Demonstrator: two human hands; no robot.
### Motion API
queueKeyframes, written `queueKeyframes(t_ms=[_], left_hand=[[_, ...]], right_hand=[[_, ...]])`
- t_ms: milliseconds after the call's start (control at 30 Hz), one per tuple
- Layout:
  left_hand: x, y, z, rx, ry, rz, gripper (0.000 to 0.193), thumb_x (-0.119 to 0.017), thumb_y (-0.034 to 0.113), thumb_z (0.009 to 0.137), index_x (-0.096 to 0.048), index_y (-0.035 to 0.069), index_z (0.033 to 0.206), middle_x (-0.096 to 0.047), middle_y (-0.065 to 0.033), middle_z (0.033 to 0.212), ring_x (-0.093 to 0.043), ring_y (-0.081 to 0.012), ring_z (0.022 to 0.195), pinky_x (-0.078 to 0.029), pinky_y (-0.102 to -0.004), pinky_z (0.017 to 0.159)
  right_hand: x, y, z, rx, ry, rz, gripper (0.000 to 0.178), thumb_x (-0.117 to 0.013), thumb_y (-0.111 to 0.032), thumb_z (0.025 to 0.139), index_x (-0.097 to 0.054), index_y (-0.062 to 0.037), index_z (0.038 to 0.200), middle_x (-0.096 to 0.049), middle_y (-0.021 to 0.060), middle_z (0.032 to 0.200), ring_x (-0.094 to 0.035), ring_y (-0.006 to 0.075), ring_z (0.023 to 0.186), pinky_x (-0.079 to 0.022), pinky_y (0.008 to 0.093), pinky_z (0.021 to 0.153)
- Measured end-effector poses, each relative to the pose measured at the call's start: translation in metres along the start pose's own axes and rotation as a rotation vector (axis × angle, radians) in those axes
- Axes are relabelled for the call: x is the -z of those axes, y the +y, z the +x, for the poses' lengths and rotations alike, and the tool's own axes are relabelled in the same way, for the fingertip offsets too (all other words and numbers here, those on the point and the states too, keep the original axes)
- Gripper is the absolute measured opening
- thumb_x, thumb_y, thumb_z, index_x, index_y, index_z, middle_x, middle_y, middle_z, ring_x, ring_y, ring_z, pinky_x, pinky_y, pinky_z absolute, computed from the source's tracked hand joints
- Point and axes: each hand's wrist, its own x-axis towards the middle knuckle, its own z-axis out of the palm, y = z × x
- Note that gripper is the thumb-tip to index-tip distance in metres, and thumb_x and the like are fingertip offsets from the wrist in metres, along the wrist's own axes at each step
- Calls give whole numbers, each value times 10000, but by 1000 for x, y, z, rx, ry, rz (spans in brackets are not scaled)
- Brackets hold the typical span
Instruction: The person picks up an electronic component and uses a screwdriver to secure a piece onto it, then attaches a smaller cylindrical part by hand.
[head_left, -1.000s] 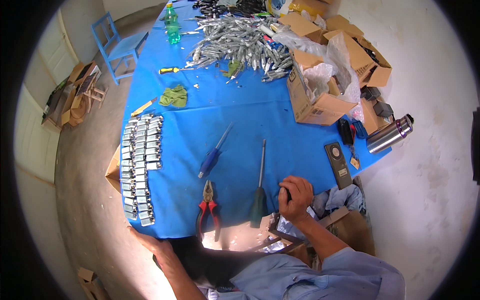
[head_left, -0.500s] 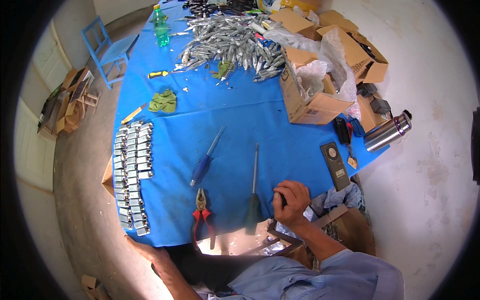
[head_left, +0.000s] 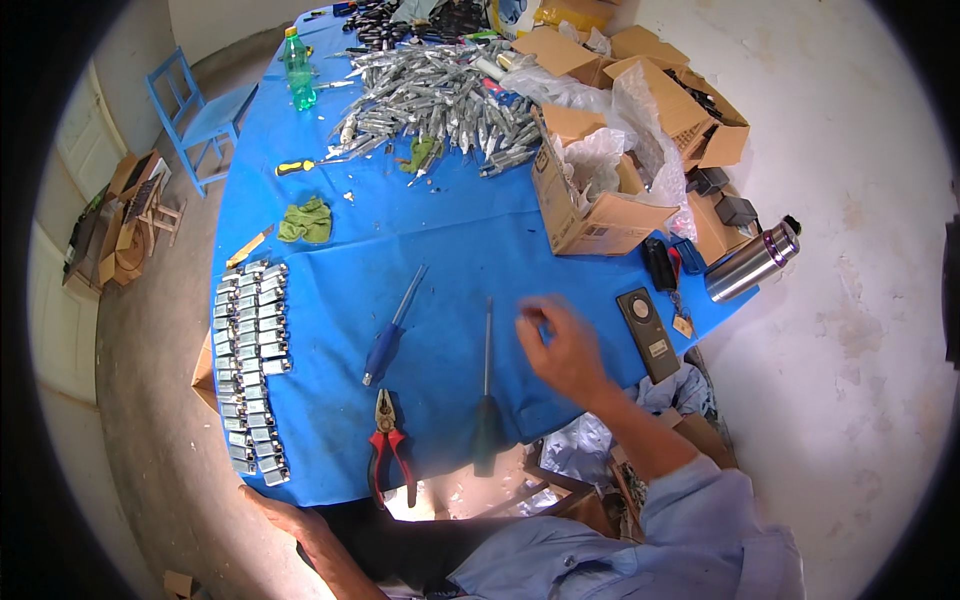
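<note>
Silver small blocks [head_left: 248,365] in close rows along left edge of blue table [head_left: 330,330]. Left hand [head_left: 280,512] at near left corner, just below the rows, partly hidden; cannot tell grip or hold. Rightward, blue-handled screwdriver [head_left: 380,352], tip pointing away; red-handled pliers [head_left: 384,415] just nearer, handles toward near edge. Next, green-handled screwdriver [head_left: 486,430], shaft pointing away, close to right hand [head_left: 565,350]: over the tabletop, blurred, fingers loosely curled, gap beside thumb; cannot tell if gripping anything. Farther right, dark flat device [head_left: 648,335], then steel flask [head_left: 748,265].
</note>
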Motion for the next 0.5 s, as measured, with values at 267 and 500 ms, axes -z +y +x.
queueKeyframes(t_ms=[267,500], left_hand=[[4,-22,20,-60,109,209,761,-433,570,1091,-516,-64,1504,-567,-223,1473,-597,-329,1265,-479,-423,1090],[8,-16,21,-39,126,278,752,-432,580,1088,-556,-43,1490,-579,-258,1483,-598,-364,1273,-447,-424,1124]], right_hand=[[-46,39,121,-15,52,-199,297,-680,-259,937,-725,-90,1177,-719,149,1121,-727,318,951,-575,431,830],[-35,79,130,-25,180,-264,397,-683,-282,933,-680,-73,1270,-690,159,1210,-718,308,990,-577,421,870]])
